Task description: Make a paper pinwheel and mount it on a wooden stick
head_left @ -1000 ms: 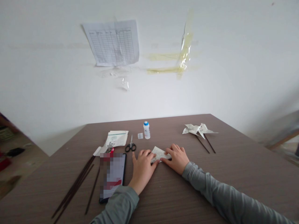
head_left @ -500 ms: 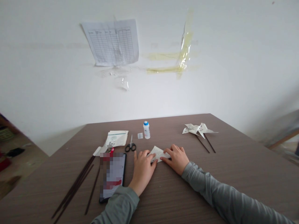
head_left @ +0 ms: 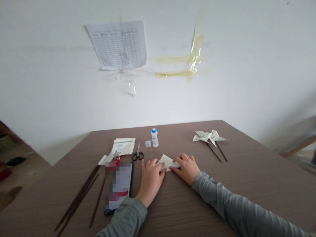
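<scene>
A small printed sheet of paper lies on the brown table between my hands, one corner pointing to the wall. My left hand has its fingers closed on the paper's left edge. On the opposite edge, the fingers of my right hand pinch the paper against the tabletop. Both thumbs rest at its near side, and my fingers hide the side corners. Just beyond the paper stands a white glue bottle with a blue cap. Black-handled scissors lie past my left fingertips.
Left of my left hand are a phone, a small red box, a stack of paper and several dark sticks. Paper pinwheels on sticks lie at the back right. A clear square piece sits beside the bottle.
</scene>
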`<state>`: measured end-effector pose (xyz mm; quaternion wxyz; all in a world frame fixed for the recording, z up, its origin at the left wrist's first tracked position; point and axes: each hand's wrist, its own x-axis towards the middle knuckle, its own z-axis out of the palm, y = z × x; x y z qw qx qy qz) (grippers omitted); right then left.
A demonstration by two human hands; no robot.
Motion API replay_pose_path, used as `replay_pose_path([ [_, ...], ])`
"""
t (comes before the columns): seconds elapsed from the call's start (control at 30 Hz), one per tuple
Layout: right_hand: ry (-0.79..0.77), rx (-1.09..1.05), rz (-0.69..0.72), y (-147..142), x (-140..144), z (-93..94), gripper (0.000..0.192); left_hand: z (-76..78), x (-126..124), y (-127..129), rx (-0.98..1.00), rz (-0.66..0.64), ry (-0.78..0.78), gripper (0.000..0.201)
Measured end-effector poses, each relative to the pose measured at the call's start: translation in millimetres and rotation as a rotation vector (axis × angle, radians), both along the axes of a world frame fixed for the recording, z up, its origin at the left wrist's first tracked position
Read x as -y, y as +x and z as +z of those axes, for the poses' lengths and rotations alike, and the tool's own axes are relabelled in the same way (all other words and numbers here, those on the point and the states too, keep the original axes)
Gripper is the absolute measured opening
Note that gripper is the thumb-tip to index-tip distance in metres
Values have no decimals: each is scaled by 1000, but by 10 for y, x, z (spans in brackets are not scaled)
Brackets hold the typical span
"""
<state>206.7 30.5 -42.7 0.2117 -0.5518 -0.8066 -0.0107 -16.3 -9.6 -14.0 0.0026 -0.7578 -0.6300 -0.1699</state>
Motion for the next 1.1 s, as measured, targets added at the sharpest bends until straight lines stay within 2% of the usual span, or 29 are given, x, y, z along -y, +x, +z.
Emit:
replay_pose_path([
  [0.3,-3,36,-4,1,-7,-11,27,7,5,12,-25,6,11,33],
  [0.5,22,23,4,8,-6,11,22,18,2,5,-31,-4,31,33],
  [0.9,-66,-5,-23,-9,-4,26,23,141,28,51,-11,25,-38,31],
  [1.1,-136,-42,-34,-43,6,103,18,211,68,69,-37,-31,-73,36],
])
